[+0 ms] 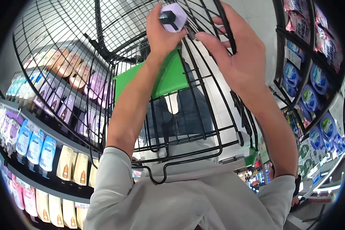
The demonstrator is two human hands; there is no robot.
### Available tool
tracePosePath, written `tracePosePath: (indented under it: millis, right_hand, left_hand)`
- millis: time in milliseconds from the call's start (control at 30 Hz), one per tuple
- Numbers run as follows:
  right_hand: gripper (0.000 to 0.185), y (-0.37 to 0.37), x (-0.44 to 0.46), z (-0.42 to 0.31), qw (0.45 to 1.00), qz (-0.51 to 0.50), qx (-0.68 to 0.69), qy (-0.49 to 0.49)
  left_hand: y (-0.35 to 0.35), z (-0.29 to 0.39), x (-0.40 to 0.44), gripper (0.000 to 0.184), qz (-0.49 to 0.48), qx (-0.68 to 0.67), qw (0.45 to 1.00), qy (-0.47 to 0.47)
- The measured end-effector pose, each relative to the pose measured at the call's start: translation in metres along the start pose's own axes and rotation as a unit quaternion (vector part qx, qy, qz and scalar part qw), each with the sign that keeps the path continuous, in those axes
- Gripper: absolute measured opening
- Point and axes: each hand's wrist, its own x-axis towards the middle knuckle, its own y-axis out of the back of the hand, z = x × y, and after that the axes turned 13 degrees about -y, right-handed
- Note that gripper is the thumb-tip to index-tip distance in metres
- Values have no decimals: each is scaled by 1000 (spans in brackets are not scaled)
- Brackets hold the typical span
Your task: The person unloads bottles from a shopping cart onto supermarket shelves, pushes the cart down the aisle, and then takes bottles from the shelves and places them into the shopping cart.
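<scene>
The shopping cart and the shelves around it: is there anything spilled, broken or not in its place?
Nothing stands out. The lilac bottle in the left hand looks whole, the green panel shows no visible spill, and the blue bottles stand in a row. The curved shelf edges probably come from the wide lens.

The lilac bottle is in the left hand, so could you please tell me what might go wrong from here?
The lilac bottle is held by the left hand alone, so it might slip if that grip loosens. The right hand is at the black cart bar, its fingers partly behind it, so they might catch.
</scene>
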Motion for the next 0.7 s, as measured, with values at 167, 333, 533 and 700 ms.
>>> tracePosePath:
  millis: [167, 333, 533, 700]
  right_hand:
    - [53, -15, 5, 6, 994, 94, -21, 47]
    - [56, -8, 18, -2, 998, 61, -30, 19]
    - [54, 3, 43, 18, 997, 10, -68, 26]
    - [53, 12, 42, 11, 997, 0, -73, 7]
  left_hand:
    - [86, 50, 34, 106, 36, -71, 988, 130]
    - [247, 148, 15, 113, 142, -10, 986, 81]
    - [403, 330, -132, 126, 468, 162, 868, 35]
    - [466, 352, -223, 122, 361, 479, 799, 41]
